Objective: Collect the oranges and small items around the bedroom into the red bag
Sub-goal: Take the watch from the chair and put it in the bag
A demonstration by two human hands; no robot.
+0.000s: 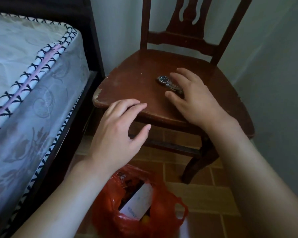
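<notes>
From the head camera, the right hand (194, 98) reaches over the wooden chair (136, 79), its grip released, fingers spread and holding nothing. The wristwatch (169, 83) lies flat on the seat between the forefinger and thumb of that grip, its metal band running under the palm; whether skin touches it cannot be told. The left hand (120, 127) hangs in front of the seat's front edge, fingers loosely curled, also holding nothing.

The watch looks small, stiff at the case and loose at the band, likely smooth and slippery; pinching the case by its sides seems safest.

Below the grip, on the tiled floor, the red bag (163, 212) stands open with a white box (138, 201) inside. Bed (33, 74) to the left and wall to the right narrow the path, yet the drop toward the bag appears open.
</notes>
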